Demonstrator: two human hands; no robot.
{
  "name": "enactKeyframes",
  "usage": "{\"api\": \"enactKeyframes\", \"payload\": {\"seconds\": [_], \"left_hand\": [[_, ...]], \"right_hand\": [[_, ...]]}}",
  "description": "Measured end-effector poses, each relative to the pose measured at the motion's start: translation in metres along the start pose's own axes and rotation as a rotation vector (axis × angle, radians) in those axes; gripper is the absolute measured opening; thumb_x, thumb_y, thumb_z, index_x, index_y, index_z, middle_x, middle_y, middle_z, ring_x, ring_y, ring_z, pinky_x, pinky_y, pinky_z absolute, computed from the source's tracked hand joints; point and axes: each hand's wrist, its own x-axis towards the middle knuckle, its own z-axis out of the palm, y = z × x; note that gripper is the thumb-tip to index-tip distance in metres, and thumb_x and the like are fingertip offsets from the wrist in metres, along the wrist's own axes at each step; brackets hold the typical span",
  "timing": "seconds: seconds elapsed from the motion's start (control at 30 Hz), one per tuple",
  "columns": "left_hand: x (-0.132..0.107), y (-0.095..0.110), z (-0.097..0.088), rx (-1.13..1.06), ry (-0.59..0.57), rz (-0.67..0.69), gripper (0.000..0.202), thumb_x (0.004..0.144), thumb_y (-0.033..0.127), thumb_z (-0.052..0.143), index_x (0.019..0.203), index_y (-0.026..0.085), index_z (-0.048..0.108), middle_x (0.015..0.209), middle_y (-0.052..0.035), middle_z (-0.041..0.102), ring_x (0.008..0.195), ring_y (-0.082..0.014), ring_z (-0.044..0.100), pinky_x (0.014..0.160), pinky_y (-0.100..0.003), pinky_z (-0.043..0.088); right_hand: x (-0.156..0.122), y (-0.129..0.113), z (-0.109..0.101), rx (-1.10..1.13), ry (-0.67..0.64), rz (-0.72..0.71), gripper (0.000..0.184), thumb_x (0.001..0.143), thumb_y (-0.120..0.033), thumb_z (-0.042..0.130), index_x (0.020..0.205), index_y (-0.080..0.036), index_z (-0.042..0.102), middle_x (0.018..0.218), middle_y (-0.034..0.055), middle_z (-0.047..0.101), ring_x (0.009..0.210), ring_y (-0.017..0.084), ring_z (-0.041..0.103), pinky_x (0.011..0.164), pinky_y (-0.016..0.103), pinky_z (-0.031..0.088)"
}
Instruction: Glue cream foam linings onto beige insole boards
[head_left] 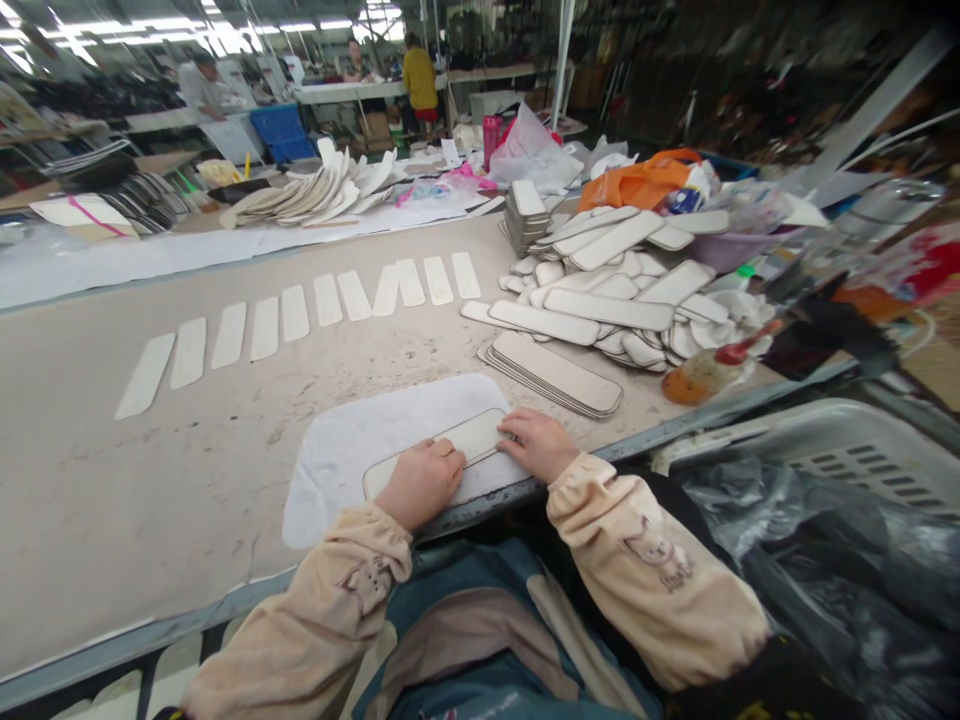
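Note:
A pale oblong panel [480, 436] with rounded corners and a dark edge lies on a white sheet [322, 450] at the table's front edge. My left hand [424, 482] rests on the panel's near long side, fingers bent and pressed together on it. At its right end, my right hand [541, 444] grips the corner between thumb and fingers. Just beyond my right hand sits a neat stack of similar panels [555, 370]. The undersides of my left fingers are hidden.
Several cream strips [266, 328] lie in a row across the table [187, 480]. A loose heap of panels [622, 290] fills the right side, near a bottle of amber liquid [697, 375]. A plastic basket [862, 450] with dark bags stands right. People work in the background.

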Motion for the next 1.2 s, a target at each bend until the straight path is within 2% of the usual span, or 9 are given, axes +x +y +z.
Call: {"api": "enactKeyframes", "payload": {"seconds": [0.2,0.27,0.4,0.5,0.57,0.87,1.2], "left_hand": [[-0.001,-0.001,0.008,0.055,0.040,0.031,0.023,0.088,0.020,0.041,0.073,0.016,0.058,0.074,-0.0064,0.057,0.073,-0.0189,0.052,0.068,-0.031,0.042],[0.001,-0.003,0.009,0.051,0.050,0.032,0.024,0.088,0.021,0.040,0.073,0.017,0.058,0.075,-0.0062,0.057,0.074,-0.0188,0.053,0.068,-0.031,0.042],[0.005,-0.010,0.008,0.007,0.034,-0.010,0.025,0.089,0.024,0.040,0.074,0.017,0.058,0.075,-0.0050,0.057,0.072,-0.0170,0.053,0.067,-0.030,0.042],[0.008,-0.015,0.005,-0.024,-0.005,-0.007,0.025,0.088,0.024,0.040,0.074,0.017,0.059,0.074,-0.0042,0.057,0.071,-0.0160,0.054,0.066,-0.029,0.041],[0.009,-0.017,0.003,-0.036,-0.028,0.006,0.024,0.088,0.024,0.041,0.074,0.017,0.059,0.073,-0.0042,0.058,0.071,-0.0159,0.055,0.066,-0.028,0.042],[0.016,-0.019,0.000,-0.051,-0.056,-0.021,0.025,0.085,0.022,0.042,0.071,0.014,0.060,0.072,-0.0060,0.059,0.069,-0.0151,0.056,0.066,-0.027,0.041],[0.025,-0.031,-0.004,-0.221,-0.122,-0.184,0.023,0.081,0.022,0.044,0.073,0.019,0.066,0.076,-0.0031,0.068,0.066,-0.0137,0.058,0.061,-0.025,0.037]], "right_hand": [[-0.003,-0.005,-0.004,-0.020,0.016,-0.014,0.026,0.083,-0.027,0.061,0.109,-0.021,0.061,0.103,0.0040,0.061,0.094,0.017,0.055,0.082,0.027,0.043],[-0.004,-0.007,-0.005,-0.031,0.050,-0.039,0.023,0.084,-0.024,0.060,0.107,-0.021,0.062,0.105,0.0050,0.059,0.096,0.018,0.053,0.082,0.027,0.043],[-0.007,-0.013,-0.003,-0.062,0.036,-0.198,0.018,0.087,-0.017,0.052,0.097,-0.022,0.066,0.094,0.0044,0.059,0.091,0.017,0.051,0.079,0.027,0.040],[-0.011,-0.019,0.001,-0.092,-0.050,-0.337,0.024,0.089,-0.016,0.049,0.104,-0.025,0.064,0.091,0.0037,0.058,0.086,0.016,0.049,0.072,0.025,0.038],[-0.014,-0.025,0.004,-0.139,-0.085,-0.373,0.026,0.090,-0.018,0.048,0.110,-0.027,0.062,0.092,0.0041,0.058,0.084,0.016,0.048,0.069,0.026,0.037],[-0.017,-0.043,0.012,-0.215,-0.136,-0.263,0.024,0.091,-0.020,0.045,0.106,-0.021,0.064,0.087,0.0061,0.056,0.081,0.018,0.045,0.072,0.030,0.034],[-0.015,-0.042,0.009,-0.130,-0.157,-0.265,0.024,0.087,-0.016,0.048,0.104,-0.020,0.065,0.088,0.0060,0.058,0.084,0.018,0.050,0.078,0.031,0.036]]}}
